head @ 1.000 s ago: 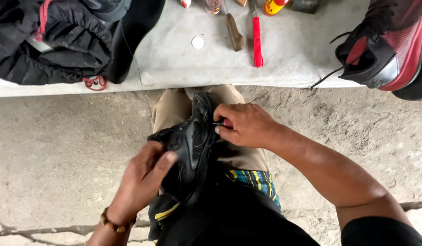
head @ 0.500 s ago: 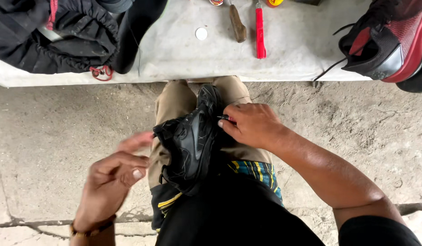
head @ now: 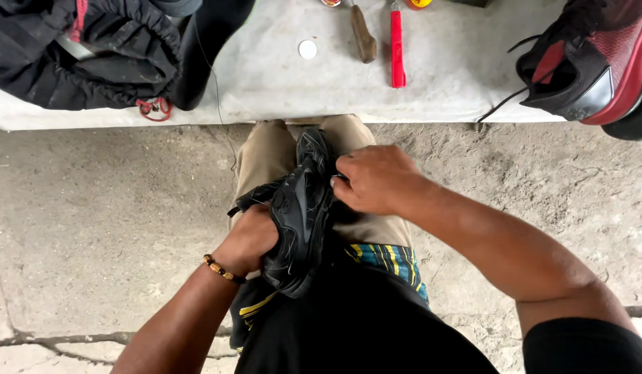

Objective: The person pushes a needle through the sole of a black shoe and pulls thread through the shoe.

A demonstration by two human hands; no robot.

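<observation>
I see a black shoe (head: 301, 215) lying across my lap, on the tan trousers (head: 265, 156), its toe pointing toward the slab (head: 466, 83) ahead. My left hand (head: 248, 239) is closed around the shoe's left side near the heel end, fingers tucked under it, a beaded bracelet (head: 219, 269) on the wrist. My right hand (head: 373, 179) is pinched shut against the shoe's right edge near the middle; what the fingertips grip there I cannot tell. On the slab, a red-handled tool (head: 397, 48) and a brown-handled tool (head: 363, 33) lie side by side near the far edge, a small white cap (head: 308, 49) to their left. A black jacket (head: 78, 55) fills the slab's left end, and a red-and-black shoe (head: 598, 62) sits at the right end.
</observation>
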